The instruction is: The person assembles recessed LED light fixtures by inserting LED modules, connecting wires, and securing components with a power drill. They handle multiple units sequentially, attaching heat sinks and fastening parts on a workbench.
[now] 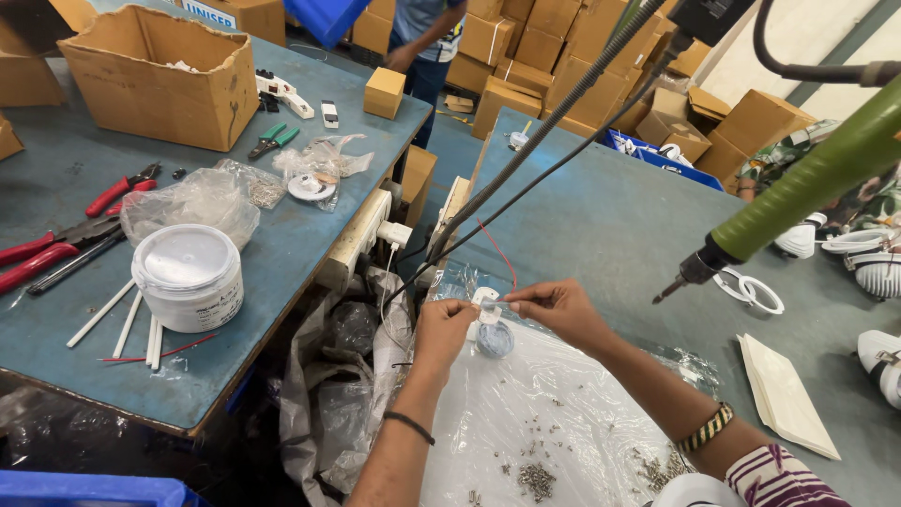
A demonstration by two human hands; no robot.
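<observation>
My left hand (441,327) and my right hand (556,308) meet over a clear plastic sheet (526,413) on the grey-blue table (610,216). Together they pinch a small white round part (487,308) with a grey-blue piece below it. The left fingers grip its left side, and the right thumb and forefinger hold its top right edge. A thin red wire (497,249) runs up from the part. Several small metal screws (535,479) lie scattered on the sheet near me.
A green powered screwdriver (807,192) hangs at the right, tip down. White ring parts (751,289) and a cream plate (784,394) lie right. The left table holds a white tub (188,277), red pliers (117,192), plastic bags and a cardboard box (155,75). A person stands at the back among cartons.
</observation>
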